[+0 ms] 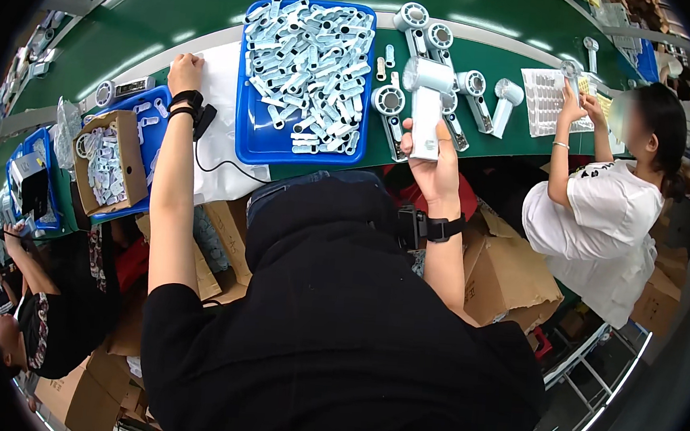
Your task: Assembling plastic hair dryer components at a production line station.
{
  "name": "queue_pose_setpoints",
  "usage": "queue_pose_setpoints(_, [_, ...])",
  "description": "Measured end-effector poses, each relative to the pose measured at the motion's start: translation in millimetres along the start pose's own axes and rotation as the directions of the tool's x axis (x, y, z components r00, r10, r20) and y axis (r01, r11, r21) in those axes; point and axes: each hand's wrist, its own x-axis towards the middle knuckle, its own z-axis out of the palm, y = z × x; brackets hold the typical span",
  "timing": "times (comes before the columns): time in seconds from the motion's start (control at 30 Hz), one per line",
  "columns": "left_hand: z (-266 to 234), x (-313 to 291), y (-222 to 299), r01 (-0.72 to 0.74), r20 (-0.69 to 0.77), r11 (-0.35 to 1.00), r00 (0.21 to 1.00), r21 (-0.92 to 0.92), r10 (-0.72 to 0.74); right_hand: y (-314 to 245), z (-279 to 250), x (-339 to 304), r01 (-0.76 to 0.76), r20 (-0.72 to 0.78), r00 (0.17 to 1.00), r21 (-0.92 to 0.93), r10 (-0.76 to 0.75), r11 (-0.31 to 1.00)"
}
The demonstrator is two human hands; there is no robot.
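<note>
Held upright in my right hand [438, 170] is a pale handheld fan [428, 113], my fingers wrapped round the lower handle. Its round head points up and away from me. My left hand [185, 73] is curled closed at the far edge of a white sheet [219, 116]; whatever its fingers may hold is hidden. Between my hands stands a blue tray [257, 145] heaped with small pale-blue plastic parts [313, 59]. Several more handheld fans [388, 101] lie on the green table just beyond the fan I hold.
Left of my arm, a cardboard box [130, 150] of small parts sits in a blue tray [153, 131]. A black cable [227, 166] crosses the white sheet. At the right, a co-worker [598, 195] handles another fan beside a clear blister tray [542, 101]. Cardboard boxes [510, 277] stand below the table.
</note>
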Motion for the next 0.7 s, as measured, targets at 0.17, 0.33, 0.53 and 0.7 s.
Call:
queue_pose_setpoints(0.17, [3.5,3.7,0.6,-0.06,0.004,0.996,0.998,0.07,0.059,-0.9,23.3,1.0,-0.072,0.138,0.99,0.249,0.038,0.966])
queue_pose_setpoints(0.33, [8.9,3.5,-1.2,-0.114,0.012,0.983,0.993,0.143,0.113,-2.5,36.5,-5.6,-0.133,0.131,0.986,0.29,0.098,0.948])
queue_pose_setpoints(0.53, [8.8,4.2,1.0,0.018,-0.011,0.997,1.0,0.071,-0.017,-1.3,35.8,-10.4,-0.146,0.168,0.98,0.269,0.103,0.952])
queue_pose_setpoints(0.7, [-1.0,8.7,2.4,0.011,0.077,1.0,0.997,0.015,-0.012,-3.6,33.3,-8.5,-0.164,0.188,0.976,0.304,0.109,0.939])
